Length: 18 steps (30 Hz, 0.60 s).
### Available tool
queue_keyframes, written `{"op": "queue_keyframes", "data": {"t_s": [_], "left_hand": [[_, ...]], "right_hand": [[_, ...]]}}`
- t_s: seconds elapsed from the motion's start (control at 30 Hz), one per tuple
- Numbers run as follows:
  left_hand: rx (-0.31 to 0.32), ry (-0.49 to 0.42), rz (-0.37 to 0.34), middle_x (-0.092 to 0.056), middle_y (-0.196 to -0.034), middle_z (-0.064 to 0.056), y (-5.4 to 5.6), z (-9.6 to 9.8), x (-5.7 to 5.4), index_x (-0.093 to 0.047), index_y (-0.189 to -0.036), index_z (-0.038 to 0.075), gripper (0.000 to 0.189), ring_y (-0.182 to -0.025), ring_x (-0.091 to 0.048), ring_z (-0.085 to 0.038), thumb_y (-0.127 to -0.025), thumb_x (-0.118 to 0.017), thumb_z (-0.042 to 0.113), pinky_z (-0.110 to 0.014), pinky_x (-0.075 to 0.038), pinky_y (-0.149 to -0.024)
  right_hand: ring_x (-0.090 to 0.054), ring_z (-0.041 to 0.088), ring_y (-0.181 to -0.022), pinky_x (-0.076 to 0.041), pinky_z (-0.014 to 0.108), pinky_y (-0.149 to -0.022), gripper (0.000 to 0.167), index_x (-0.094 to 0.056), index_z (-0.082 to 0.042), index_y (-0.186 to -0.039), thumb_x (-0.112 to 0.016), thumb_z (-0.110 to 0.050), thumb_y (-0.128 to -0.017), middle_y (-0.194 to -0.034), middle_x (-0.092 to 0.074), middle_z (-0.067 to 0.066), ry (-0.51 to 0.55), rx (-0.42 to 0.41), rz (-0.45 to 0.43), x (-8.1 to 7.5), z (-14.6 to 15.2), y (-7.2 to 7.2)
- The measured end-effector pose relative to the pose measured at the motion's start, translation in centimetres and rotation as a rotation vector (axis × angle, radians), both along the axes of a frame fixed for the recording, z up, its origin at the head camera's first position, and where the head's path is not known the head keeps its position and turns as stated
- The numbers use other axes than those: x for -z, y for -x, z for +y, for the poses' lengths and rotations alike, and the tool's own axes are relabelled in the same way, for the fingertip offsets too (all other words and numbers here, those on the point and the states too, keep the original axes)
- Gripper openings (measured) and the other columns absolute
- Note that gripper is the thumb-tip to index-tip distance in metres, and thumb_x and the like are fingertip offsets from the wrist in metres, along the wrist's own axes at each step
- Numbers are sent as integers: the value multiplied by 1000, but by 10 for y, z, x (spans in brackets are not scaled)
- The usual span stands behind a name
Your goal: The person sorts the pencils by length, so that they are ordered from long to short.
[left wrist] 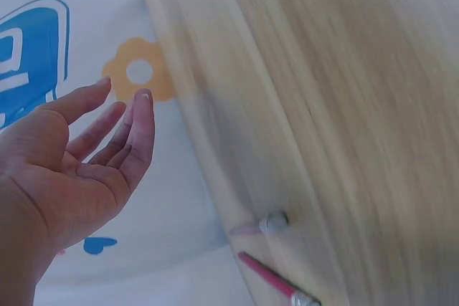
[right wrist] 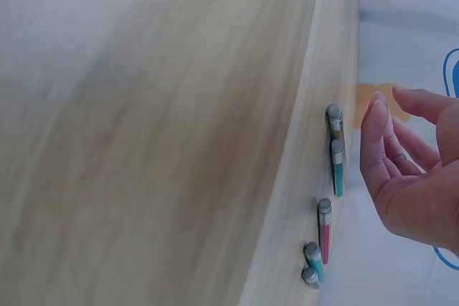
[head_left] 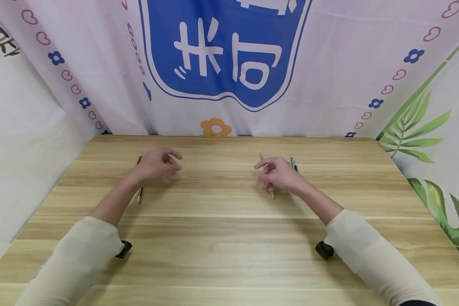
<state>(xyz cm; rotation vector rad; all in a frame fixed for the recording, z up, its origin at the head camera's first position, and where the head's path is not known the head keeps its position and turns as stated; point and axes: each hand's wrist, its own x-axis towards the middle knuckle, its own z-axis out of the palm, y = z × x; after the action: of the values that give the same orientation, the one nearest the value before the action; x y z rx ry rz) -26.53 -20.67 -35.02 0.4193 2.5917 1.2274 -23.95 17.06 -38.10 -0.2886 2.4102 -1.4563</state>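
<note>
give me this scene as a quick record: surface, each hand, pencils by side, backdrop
surface: pale wood-grain table
left hand: fingers loosely bent, holding nothing
right hand: fingers loosely bent, holding nothing
left-side pencils: slim pinkish-red pencil with silvery end, another beside it, blurred
right-side pencils: several slim pencils, including a teal pencil and a red pencil
backdrop: pinkish-white cloth with blue emblem and orange flower

I see the left forearm (head_left: 116, 199) and right forearm (head_left: 319, 203) angled inward. The left hand (head_left: 157, 164) and right hand (head_left: 280, 173) face each other, well apart, fingers (left wrist: 143, 130) loosely bent.
</note>
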Motion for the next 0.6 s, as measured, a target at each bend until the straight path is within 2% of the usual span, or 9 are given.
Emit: {"op": "queue_keyframes", "data": {"t_s": [0.3,0.6], "left_hand": [[16,-50,-67,-65,-103,-22,3,27,8,-58,-130,-13,36,-87,-74,-34,-99,-67,3,-40,-67,-73],[45,-98,-98,-66,-104,-24,7,57,17,-60,-129,-12,34,-82,-71,-27,-98,-67,0,-31,-65,-70]], "right_hand": [[-67,20,-67,-60,26,-55,40,-59,10,-132,-69,0,-95,-97,-72,23,13,14,12,2,11,-1],[-67,18,-68,-61,27,-57,39,-60,9,-132,-69,0,-96,-97,-73,24,-4,20,24,5,22,0]]}}
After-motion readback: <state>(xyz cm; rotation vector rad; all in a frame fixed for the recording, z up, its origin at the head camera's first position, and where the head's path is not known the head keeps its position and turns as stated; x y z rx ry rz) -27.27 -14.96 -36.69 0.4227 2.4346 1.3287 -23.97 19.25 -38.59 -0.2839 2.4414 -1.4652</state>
